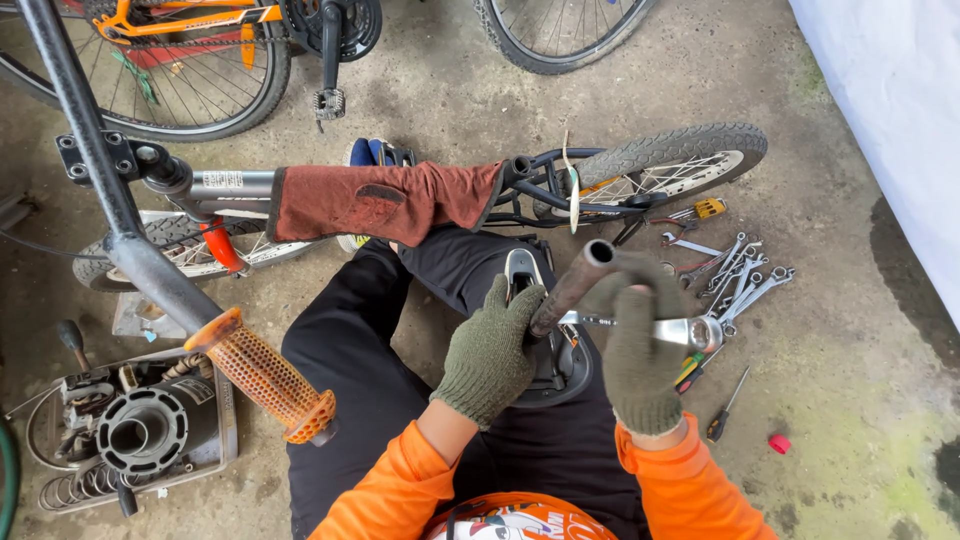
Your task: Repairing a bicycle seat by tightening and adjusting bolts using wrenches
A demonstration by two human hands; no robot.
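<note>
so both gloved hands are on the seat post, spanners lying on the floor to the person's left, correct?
Not quite: the spanners lie on the floor to the person's right, not left, as the head view shows. The rest holds: the left hand and right hand, both in green gloves, are on the seat post.

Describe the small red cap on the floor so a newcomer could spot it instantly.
Start at the small bike's rear wheel, then drop past the pile of spanners to the bare concrete. Right of the black-handled screwdriver lies the red cap, the only bright red, non-metal item there.
</note>
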